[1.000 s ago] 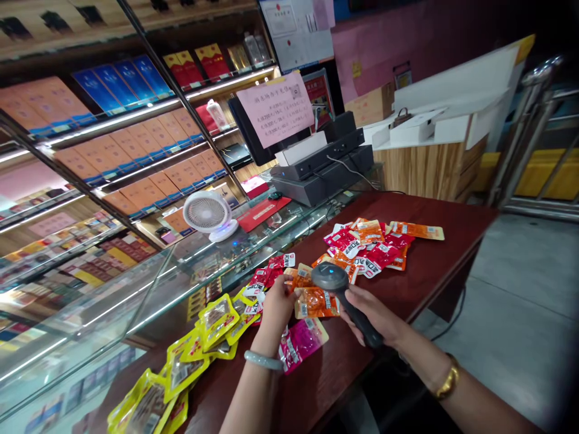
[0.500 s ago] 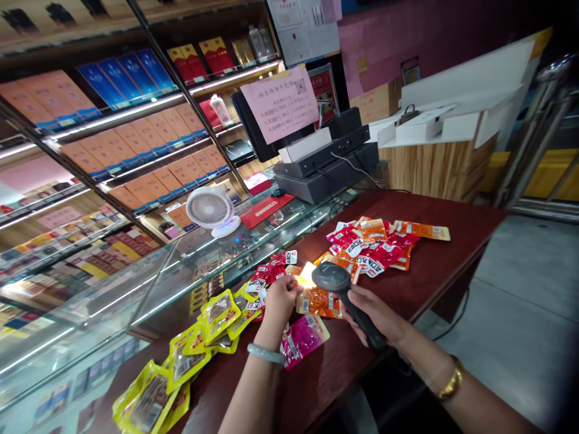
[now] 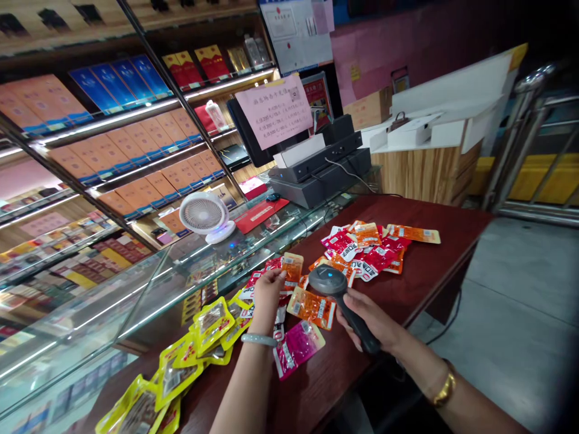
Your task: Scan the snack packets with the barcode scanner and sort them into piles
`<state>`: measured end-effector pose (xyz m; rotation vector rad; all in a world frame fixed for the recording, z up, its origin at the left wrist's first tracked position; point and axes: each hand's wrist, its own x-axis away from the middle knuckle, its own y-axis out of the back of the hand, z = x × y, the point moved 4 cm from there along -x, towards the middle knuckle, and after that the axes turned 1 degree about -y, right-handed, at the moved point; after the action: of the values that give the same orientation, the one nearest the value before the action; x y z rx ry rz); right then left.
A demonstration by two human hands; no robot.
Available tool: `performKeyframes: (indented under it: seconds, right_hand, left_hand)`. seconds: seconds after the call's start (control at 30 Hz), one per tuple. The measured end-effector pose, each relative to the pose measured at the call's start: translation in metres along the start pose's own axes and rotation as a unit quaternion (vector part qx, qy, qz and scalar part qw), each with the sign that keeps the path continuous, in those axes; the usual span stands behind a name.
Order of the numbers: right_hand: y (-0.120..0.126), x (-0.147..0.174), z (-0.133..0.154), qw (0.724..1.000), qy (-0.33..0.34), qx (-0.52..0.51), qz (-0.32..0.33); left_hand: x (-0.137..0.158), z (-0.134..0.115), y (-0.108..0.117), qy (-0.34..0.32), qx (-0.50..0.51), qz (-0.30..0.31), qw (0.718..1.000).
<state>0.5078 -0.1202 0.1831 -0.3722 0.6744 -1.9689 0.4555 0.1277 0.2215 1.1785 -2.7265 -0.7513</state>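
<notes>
My left hand [image 3: 268, 294] pinches the edge of an orange snack packet [image 3: 294, 266], lifted slightly over the red packets. In my right hand [image 3: 371, 314] is a dark grey barcode scanner [image 3: 359, 325], gripped by its handle, a small blue light showing on its head. Below the scanner head another orange packet [image 3: 312, 307] lies flat on the brown table. A magenta packet [image 3: 298, 348] rests near my left wrist. Yellow-edged packets [image 3: 212, 322] are spread in a row to the left. Red and orange packets [image 3: 373, 250] form a pile beyond the scanner.
A glass display counter [image 3: 149, 289] runs along the table's far left side. On it stand a white fan [image 3: 205, 214] and a cash drawer [image 3: 303, 187] below a monitor with a pink sign [image 3: 274, 111]. Stocked shelves rise behind. A metal railing [image 3: 515, 138] is at right.
My left hand has moved a little left with the orange packet, away from the scanner head. The bright scanner light on the packet has gone off. The view has shifted slightly.
</notes>
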Motion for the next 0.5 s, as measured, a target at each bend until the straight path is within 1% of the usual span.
performKeyframes:
  seconds: [0.07,0.13,0.23,0.27,0.3,0.33,0.37,0.4,0.43,0.47,0.5]
  right_hand:
    - [0.001,0.000,-0.001,1.000,-0.003,-0.003,-0.003]
    - [0.002,-0.001,-0.003,1.000,-0.003,-0.005,-0.007]
    - [0.003,-0.001,-0.004,1.000,0.003,-0.007,-0.010]
    - [0.003,-0.001,-0.003,1.000,0.004,-0.006,-0.011]
    - [0.003,-0.001,-0.003,1.000,0.006,-0.005,-0.012]
    - [0.002,-0.001,-0.002,1.000,0.009,-0.003,-0.014]
    - [0.002,0.000,-0.001,1.000,0.011,-0.001,-0.017]
    - [0.002,0.000,0.000,1.000,0.014,0.000,-0.020]
    - [0.002,0.001,0.001,1.000,0.016,-0.001,-0.023]
    - [0.002,0.001,0.001,0.999,0.017,-0.004,-0.026]
    - [0.003,0.002,0.001,0.999,0.017,-0.007,-0.029]
  left_hand:
    - [-0.010,-0.006,-0.010,0.003,0.058,0.007,0.998]
    - [-0.020,-0.014,-0.030,0.017,0.134,0.032,0.990]
    - [-0.027,-0.029,-0.067,0.041,0.237,0.115,0.964]
    - [-0.028,-0.034,-0.076,0.044,0.248,0.139,0.958]
    - [-0.028,-0.039,-0.081,0.040,0.237,0.151,0.959]
    - [-0.027,-0.043,-0.082,0.027,0.203,0.153,0.967]
    - [-0.025,-0.047,-0.079,0.007,0.145,0.147,0.978]
    - [-0.021,-0.050,-0.073,-0.018,0.065,0.142,0.988]
    - [-0.016,-0.052,-0.066,-0.048,-0.030,0.141,0.988]
    - [-0.009,-0.053,-0.058,-0.076,-0.132,0.145,0.978]
    - [0.000,-0.054,-0.051,-0.100,-0.228,0.149,0.957]
